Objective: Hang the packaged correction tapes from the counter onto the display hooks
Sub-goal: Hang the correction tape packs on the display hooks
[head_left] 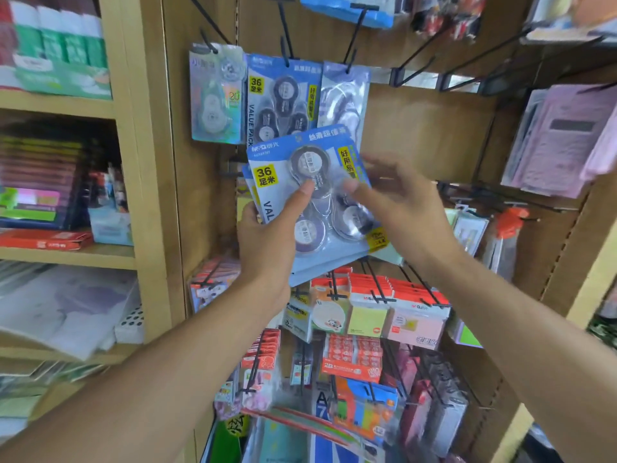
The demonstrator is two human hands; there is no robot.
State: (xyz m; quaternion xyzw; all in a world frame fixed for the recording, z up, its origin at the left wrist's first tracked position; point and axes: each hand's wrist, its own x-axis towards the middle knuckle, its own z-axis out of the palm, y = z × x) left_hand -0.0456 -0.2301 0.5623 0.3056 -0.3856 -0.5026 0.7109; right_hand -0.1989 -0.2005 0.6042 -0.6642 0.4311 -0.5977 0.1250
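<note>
A small stack of blue correction tape packs (310, 198) is held up in front of the display board. My left hand (270, 238) grips the stack from below, thumb on the front blister. My right hand (397, 202) pinches the top pack at its right edge, thumb on the front. Above, a matching blue pack (282, 98) hangs on a black hook (285, 45). Beside it hang a holographic pack (217, 95) on the left and a silvery pack (345, 95) on the right.
Two bare black hooks (417, 66) jut out to the upper right. Sticky notes and erasers (364, 315) hang on pegs below my hands. A wooden shelf unit (140, 162) with stationery stands at left. Pink packages (564, 138) hang at right.
</note>
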